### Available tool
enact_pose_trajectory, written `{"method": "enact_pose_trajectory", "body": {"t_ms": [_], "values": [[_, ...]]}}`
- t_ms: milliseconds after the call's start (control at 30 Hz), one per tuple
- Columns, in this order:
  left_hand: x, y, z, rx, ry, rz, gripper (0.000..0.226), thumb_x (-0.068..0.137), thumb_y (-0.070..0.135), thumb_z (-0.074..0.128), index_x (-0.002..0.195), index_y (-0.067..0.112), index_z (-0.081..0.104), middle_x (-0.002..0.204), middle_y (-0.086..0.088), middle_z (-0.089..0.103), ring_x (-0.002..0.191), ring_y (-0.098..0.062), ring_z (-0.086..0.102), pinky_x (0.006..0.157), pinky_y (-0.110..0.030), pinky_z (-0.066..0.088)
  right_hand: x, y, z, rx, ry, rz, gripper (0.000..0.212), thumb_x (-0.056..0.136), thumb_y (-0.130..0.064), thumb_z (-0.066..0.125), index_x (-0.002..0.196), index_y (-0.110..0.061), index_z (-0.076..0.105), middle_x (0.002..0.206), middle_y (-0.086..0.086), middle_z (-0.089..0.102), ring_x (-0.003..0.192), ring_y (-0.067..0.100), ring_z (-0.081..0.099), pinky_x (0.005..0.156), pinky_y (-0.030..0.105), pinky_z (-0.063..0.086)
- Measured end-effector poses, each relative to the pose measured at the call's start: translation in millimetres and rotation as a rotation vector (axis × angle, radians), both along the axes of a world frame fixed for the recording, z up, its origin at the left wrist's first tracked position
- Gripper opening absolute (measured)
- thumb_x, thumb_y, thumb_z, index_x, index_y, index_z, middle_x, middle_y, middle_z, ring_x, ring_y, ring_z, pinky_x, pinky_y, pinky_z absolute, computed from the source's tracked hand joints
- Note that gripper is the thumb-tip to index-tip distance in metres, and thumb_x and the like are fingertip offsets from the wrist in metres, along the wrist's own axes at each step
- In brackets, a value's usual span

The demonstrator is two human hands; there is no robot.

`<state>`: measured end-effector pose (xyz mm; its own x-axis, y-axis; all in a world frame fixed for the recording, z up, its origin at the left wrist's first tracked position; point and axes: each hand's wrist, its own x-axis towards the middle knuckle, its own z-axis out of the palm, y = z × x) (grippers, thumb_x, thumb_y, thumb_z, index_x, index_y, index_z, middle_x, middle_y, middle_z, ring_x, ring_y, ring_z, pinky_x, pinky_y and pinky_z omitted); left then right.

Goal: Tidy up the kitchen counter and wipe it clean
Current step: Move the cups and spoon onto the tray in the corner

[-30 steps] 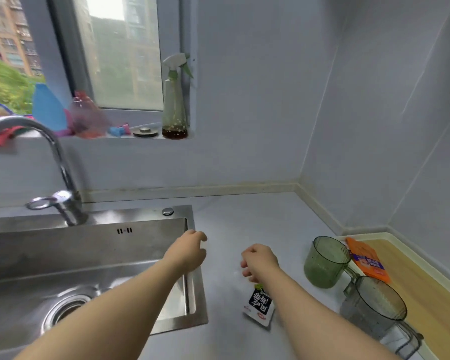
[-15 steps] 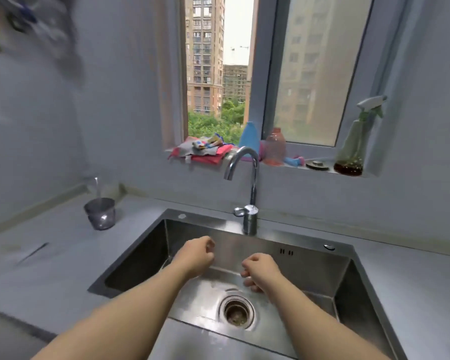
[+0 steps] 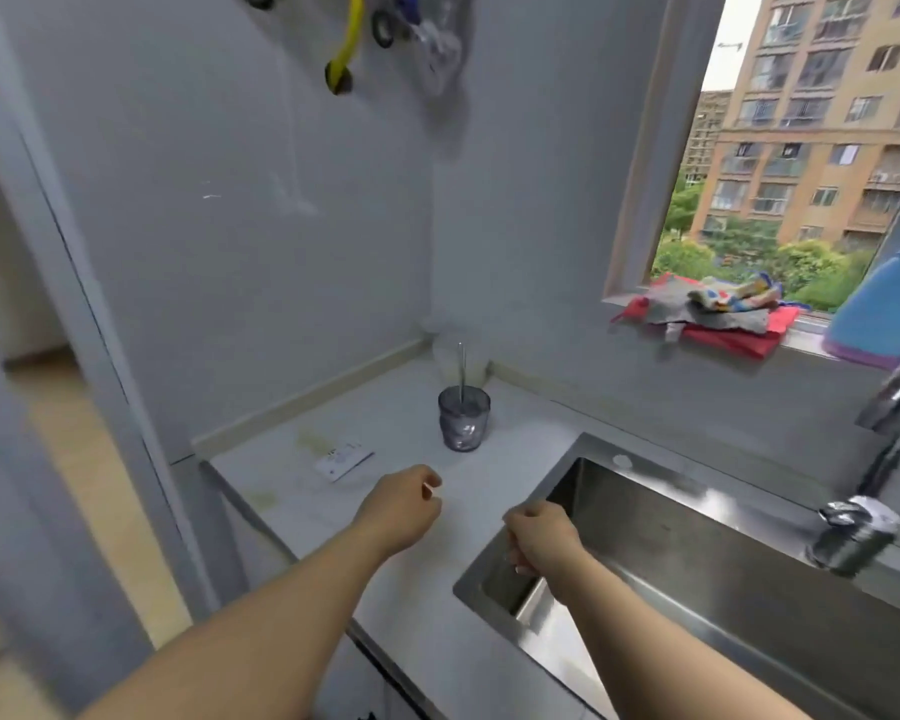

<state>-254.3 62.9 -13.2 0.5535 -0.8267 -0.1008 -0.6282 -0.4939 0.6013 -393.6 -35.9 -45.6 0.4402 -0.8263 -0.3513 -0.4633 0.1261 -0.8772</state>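
Plainly little is done: the desk [image 3: 292, 496] beside the sink [image 3: 697, 543] shows yellowish stains, the cloths [image 3: 707, 314] lie on the windowsill, a cup [image 3: 463, 418] and packet [image 3: 344, 459] need clearing, and the left hand [image 3: 401, 506] and right hand [image 3: 541, 532] hover curled, empty

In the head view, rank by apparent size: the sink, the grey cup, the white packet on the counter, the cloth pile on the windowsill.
1. sink
2. cloth pile
3. grey cup
4. white packet, which lies flat and foreshortened, so it is only slightly behind the cup.
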Motion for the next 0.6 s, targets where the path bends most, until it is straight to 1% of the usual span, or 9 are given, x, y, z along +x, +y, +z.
{"method": "enact_pose_trajectory", "body": {"t_ms": [67,133,233,300,400,467,533,600], "values": [[18.6,-9.6,-3.8,-0.005,0.009,0.010,0.034,0.094,0.021,0.046,0.128,0.020,0.052,0.126,-0.001,0.057,0.112,-0.018,0.055,0.087,-0.023,0.042,21.7,-12.8,-4.0,0.005,0.011,-0.007,0.014,0.092,-0.010,0.043,0.090,-0.009,0.056,0.083,0.009,0.055,0.060,0.021,0.053,0.052,0.026,0.040],[41.5,-28.8,-5.9,-0.010,0.017,0.010,0.035,0.094,0.022,0.047,0.128,0.020,0.051,0.126,-0.001,0.056,0.112,-0.017,0.054,0.085,-0.022,0.041,46.7,-31.8,-5.0,-0.001,0.039,-0.003,0.015,0.094,-0.012,0.042,0.096,-0.010,0.056,0.090,0.008,0.056,0.062,0.019,0.055,0.052,0.024,0.041],[69.8,-63.2,-5.8,-0.040,0.059,0.001,0.036,0.093,0.022,0.049,0.129,0.019,0.051,0.126,-0.002,0.056,0.111,-0.018,0.055,0.084,-0.020,0.040,79.6,-68.6,-4.4,-0.035,0.021,-0.049,0.016,0.095,-0.013,0.041,0.103,-0.009,0.055,0.094,0.010,0.056,0.066,0.019,0.055,0.052,0.024,0.043],[88.4,-87.0,-6.0,-0.037,0.114,0.003,0.036,0.093,0.020,0.049,0.129,0.019,0.051,0.124,-0.005,0.057,0.108,-0.020,0.056,0.083,-0.021,0.041,102.6,-96.7,-8.4,-0.038,0.021,-0.098,0.016,0.096,-0.013,0.041,0.105,-0.009,0.053,0.095,0.011,0.056,0.072,0.022,0.056,0.059,0.027,0.046],[113.4,-116.6,-10.8,-0.022,0.155,0.001,0.038,0.092,0.018,0.050,0.131,0.018,0.049,0.126,-0.007,0.057,0.108,-0.022,0.056,0.084,-0.023,0.042,123.4,-122.3,-15.1,-0.049,0.058,-0.138,0.020,0.095,-0.014,0.041,0.111,-0.008,0.052,0.096,0.012,0.056,0.083,0.027,0.057,0.069,0.032,0.046],[125.3,-137.1,-16.9,-0.023,0.179,-0.024,0.049,0.090,0.020,0.055,0.137,0.017,0.040,0.134,-0.007,0.050,0.116,-0.022,0.052,0.089,-0.024,0.041,128.6,-135.4,-18.2,-0.034,0.074,-0.157,0.020,0.095,-0.013,0.040,0.111,-0.008,0.051,0.092,0.011,0.055,0.082,0.028,0.056,0.069,0.032,0.045],[130.8,-153.5,-20.8,-0.031,0.206,-0.032,0.071,0.085,0.021,0.065,0.144,0.013,0.028,0.143,-0.009,0.039,0.127,-0.024,0.044,0.096,-0.026,0.038,127.5,-144.5,-20.8,0.003,0.091,-0.179,0.018,0.094,-0.012,0.040,0.108,-0.009,0.051,0.087,0.009,0.055,0.080,0.027,0.056,0.065,0.031,0.045],[133.8,-172.7,-27.0,-0.046,0.248,-0.054,0.085,0.077,0.024,0.074,0.144,0.009,0.024,0.145,-0.010,0.033,0.132,-0.025,0.038,0.100,-0.026,0.035,123.5,-152.7,-24.8,0.046,0.106,-0.203,0.017,0.094,-0.011,0.040,0.105,-0.009,0.052,0.090,0.009,0.055,0.076,0.026,0.056,0.059,0.027,0.043]]}}
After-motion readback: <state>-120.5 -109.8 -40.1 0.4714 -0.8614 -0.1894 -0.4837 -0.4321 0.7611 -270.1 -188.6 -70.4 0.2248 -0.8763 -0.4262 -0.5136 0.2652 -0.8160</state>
